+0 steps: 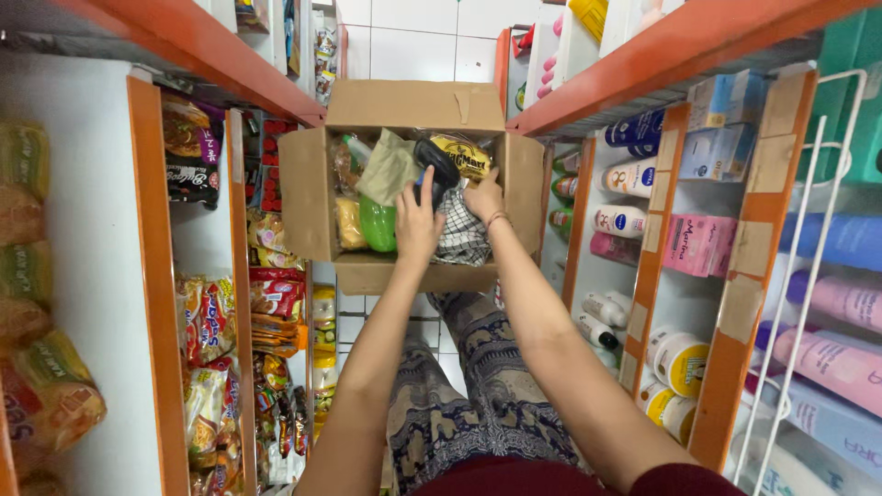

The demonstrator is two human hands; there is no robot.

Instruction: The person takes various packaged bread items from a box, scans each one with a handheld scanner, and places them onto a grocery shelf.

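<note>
Inside the open cardboard box [312, 197] on the floor ahead, a black handheld scanner [438, 168] lies tilted, its long axis running up-left to down-right, between both hands. The left hand [416, 223] is seen just below it, fingers apparently wrapped on its handle; the right hand [483, 197] rests curled on a checkered cloth [461, 239] beside it.

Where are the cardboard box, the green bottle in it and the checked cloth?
cardboard box [303, 197], head view, on its left flap.
green bottle [377, 225], head view, on the middle of its body.
checked cloth [461, 241], head view, on the folds right of the left hand [415, 225].
</note>
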